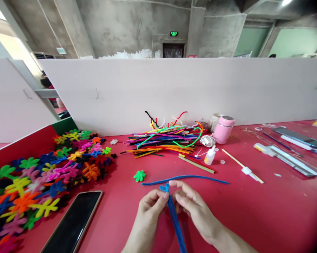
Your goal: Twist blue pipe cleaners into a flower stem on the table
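Note:
My left hand pinches a bundle of blue pipe cleaners between thumb and forefinger, just below small loops bent at its top end. The long strands hang down toward the front edge of the view. On the other side of the bundle, my right hand has its forefinger stretched to the loops, with the thumb apart from it. Its other fingers are curled and partly hidden. A single blue pipe cleaner lies just beyond both hands. To its left is a green pipe-cleaner flower.
Many colourful pipe-cleaner flowers heap at left, beside a phone. Loose pipe cleaners pile before a white partition. A glue bottle, pink flask, white cable and wooden stick lie to the right.

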`<state>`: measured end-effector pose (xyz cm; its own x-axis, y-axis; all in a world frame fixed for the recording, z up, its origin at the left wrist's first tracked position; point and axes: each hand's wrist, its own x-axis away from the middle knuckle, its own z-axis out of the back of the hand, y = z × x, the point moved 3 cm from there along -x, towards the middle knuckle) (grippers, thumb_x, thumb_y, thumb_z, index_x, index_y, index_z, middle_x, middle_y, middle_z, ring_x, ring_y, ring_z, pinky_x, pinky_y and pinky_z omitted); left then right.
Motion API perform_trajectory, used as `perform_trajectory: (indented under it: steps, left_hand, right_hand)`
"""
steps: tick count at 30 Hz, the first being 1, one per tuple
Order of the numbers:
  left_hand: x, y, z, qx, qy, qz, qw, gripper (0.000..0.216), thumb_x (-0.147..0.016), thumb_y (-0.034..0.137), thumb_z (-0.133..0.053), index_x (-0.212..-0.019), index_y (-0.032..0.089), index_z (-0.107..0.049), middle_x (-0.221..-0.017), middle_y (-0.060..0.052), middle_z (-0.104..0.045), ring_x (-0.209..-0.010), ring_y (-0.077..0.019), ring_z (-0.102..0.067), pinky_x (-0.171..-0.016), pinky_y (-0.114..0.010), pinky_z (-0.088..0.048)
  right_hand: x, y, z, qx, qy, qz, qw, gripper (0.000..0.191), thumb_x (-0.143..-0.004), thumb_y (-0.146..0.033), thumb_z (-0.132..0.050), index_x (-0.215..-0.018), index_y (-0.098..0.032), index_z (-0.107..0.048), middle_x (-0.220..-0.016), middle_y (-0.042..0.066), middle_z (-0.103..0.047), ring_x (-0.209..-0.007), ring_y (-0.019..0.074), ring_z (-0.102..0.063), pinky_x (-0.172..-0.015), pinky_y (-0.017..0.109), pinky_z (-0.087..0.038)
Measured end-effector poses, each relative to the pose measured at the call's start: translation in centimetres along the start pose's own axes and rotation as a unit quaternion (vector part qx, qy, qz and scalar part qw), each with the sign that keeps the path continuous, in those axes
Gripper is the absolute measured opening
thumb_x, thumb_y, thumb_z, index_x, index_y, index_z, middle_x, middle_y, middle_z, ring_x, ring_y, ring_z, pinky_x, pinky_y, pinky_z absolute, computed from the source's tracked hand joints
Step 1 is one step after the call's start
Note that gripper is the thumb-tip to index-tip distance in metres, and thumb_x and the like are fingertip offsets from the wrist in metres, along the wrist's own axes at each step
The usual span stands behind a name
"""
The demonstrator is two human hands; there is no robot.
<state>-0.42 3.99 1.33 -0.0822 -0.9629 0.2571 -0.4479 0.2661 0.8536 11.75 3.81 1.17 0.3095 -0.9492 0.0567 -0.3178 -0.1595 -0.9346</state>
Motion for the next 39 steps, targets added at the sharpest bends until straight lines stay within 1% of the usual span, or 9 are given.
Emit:
perform_trajectory:
  steps: [7, 10, 15, 19, 23, 27, 31, 35, 39]
  left_hand:
    - [-0.3, -0.3, 0.4, -0.112, 0.018, -0.033, 0.993, 0.014, -0.060, 0.025, -0.068, -0.055, 0.014, -0.061, -0.054, 0.000, -0.058, -0.054, -0.0113, -0.047, -0.056, -0.022, -0.037]
    - [-0.2, -0.1, 0.1, -0.107, 0.006, -0.052, 0.993, 0.011, -0.060, 0.023, -0.068, -0.058, 0.015, -0.061, -0.057, 0.000, -0.058, -0.056, -0.0114, -0.048, -0.058, -0.022, -0.038]
    - [0.2, 0.2, -0.7, -0.096, -0.007, -0.042, 0.994, 0.012, -0.063, 0.024, -0.065, -0.057, 0.016, -0.058, -0.052, 0.002, -0.053, -0.050, -0.0105, -0.046, -0.052, -0.021, -0.038]
    - [0.2, 0.0, -0.9, -0.087, -0.006, -0.034, 0.996, 0.015, -0.061, 0.025, -0.066, -0.057, 0.017, -0.054, -0.055, 0.003, -0.052, -0.051, -0.0112, -0.048, -0.053, -0.022, -0.040]
    - [0.2, -0.5, -0.9, -0.110, -0.031, -0.005, 0.993, 0.020, -0.066, 0.032, -0.061, -0.062, 0.018, -0.048, -0.053, 0.005, -0.047, -0.040, -0.0080, -0.042, -0.041, -0.021, -0.036]
    - [0.4, -0.5, -1.2, -0.181, -0.068, -0.004, 0.981, 0.021, -0.071, 0.033, -0.054, -0.061, 0.018, -0.044, -0.049, 0.007, -0.043, -0.033, -0.0052, -0.036, -0.035, -0.019, -0.028]
    - [0.5, -0.7, -1.3, -0.202, -0.092, 0.011, 0.975, 0.019, -0.072, 0.028, -0.053, -0.060, 0.016, -0.044, -0.047, 0.008, -0.040, -0.034, -0.0037, -0.032, -0.035, -0.018, -0.025]
    - [0.5, -1.1, -1.0, -0.152, -0.081, 0.051, 0.984, 0.014, -0.072, 0.027, -0.054, -0.068, 0.016, -0.046, -0.050, 0.007, -0.043, -0.037, -0.0035, -0.030, -0.036, -0.017, -0.024]
    - [0.6, -1.3, -0.9, -0.141, -0.103, 0.049, 0.983, 0.020, -0.078, 0.033, -0.049, -0.067, 0.017, -0.045, -0.047, 0.006, -0.045, -0.034, -0.0034, -0.033, -0.035, -0.018, -0.023]
  right_hand:
    - [-0.1, 0.2, 0.1, 0.098, 0.006, 0.040, 0.994, 0.035, -0.077, -0.026, -0.055, -0.109, -0.020, -0.043, -0.066, -0.004, -0.044, -0.059, 0.0094, -0.042, -0.056, 0.023, -0.035]
    - [-0.2, 0.3, 0.2, 0.100, 0.013, 0.044, 0.994, 0.035, -0.078, -0.025, -0.053, -0.110, -0.020, -0.042, -0.067, -0.004, -0.045, -0.060, 0.0093, -0.043, -0.056, 0.023, -0.036]
    - [-0.2, 0.5, 0.3, 0.111, 0.007, 0.042, 0.993, 0.033, -0.080, -0.026, -0.049, -0.111, -0.020, -0.040, -0.068, -0.003, -0.045, -0.059, 0.0103, -0.048, -0.057, 0.024, -0.039]
    - [0.0, 0.3, 0.4, 0.150, 0.025, 0.046, 0.987, 0.031, -0.081, -0.026, -0.046, -0.111, -0.020, -0.041, -0.065, -0.004, -0.042, -0.054, 0.0094, -0.045, -0.052, 0.022, -0.038]
    - [-0.1, 0.0, 0.5, 0.173, 0.044, 0.057, 0.982, 0.030, -0.080, -0.025, -0.049, -0.110, -0.020, -0.042, -0.066, -0.004, -0.043, -0.059, 0.0102, -0.045, -0.056, 0.022, -0.038]
    - [-0.3, -0.3, 0.7, 0.154, 0.070, 0.081, 0.982, 0.033, -0.079, -0.025, -0.051, -0.110, -0.020, -0.041, -0.079, -0.001, -0.049, -0.072, 0.0122, -0.048, -0.067, 0.025, -0.039]
    - [-0.5, -0.4, 0.9, 0.120, 0.074, 0.077, 0.987, 0.033, -0.079, -0.024, -0.052, -0.110, -0.020, -0.042, -0.073, -0.002, -0.048, -0.067, 0.0107, -0.047, -0.065, 0.024, -0.038]
    - [-0.6, -0.2, 1.0, 0.054, 0.042, 0.057, 0.996, 0.037, -0.078, -0.022, -0.053, -0.112, -0.020, -0.040, -0.073, -0.002, -0.050, -0.068, 0.0101, -0.047, -0.067, 0.024, -0.037]
    - [-0.6, -0.1, 1.0, 0.032, -0.001, 0.064, 0.997, 0.041, -0.076, -0.021, -0.056, -0.114, -0.022, -0.040, -0.076, -0.002, -0.051, -0.067, 0.0095, -0.046, -0.064, 0.023, -0.035]
